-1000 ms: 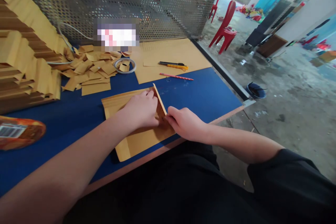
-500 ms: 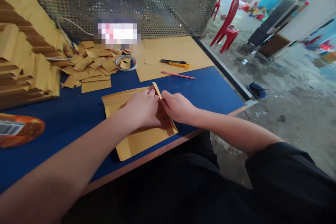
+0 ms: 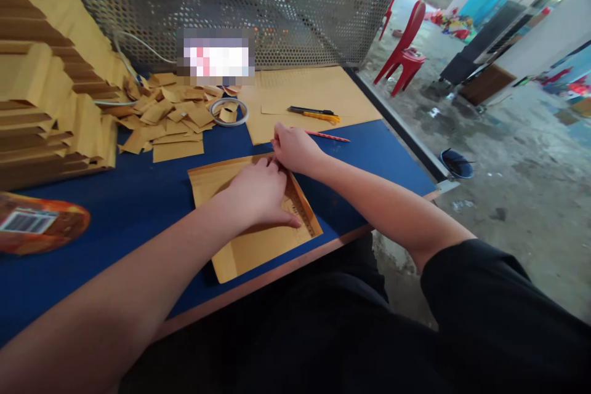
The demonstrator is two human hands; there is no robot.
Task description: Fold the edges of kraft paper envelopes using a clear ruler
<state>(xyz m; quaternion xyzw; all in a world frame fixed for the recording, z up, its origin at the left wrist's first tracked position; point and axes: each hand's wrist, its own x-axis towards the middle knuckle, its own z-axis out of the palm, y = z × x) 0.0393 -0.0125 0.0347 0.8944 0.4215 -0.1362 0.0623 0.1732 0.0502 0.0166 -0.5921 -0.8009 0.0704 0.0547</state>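
A sheet of brown kraft paper (image 3: 258, 246) with folded edges lies in front of me on the blue table. My left hand (image 3: 261, 191) presses down on it, thumb stretched out and fingers toward the far right corner. By that thumb, a see-through ruler (image 3: 302, 215) with dark markings lies along the raised right-hand fold. My right hand (image 3: 295, 149) is closed at the far end of this fold, touching the fingertips of my left. Its own fingertips are partly hidden, pinching the paper's edge.
Behind the paper lie a tape roll (image 3: 228, 112), brown paper scraps (image 3: 173, 114), a cutter knife (image 3: 323, 116) and a red pencil (image 3: 330, 136). Folded paper stacks (image 3: 55, 117) rise on the left, near an orange packet (image 3: 44, 223). A perforated metal panel (image 3: 277, 6) closes the back.
My right hand has slid away from me along the fold to the far corner. My left thumb has spread outward, and the ruler markings now show. The upright flap end is hidden now.
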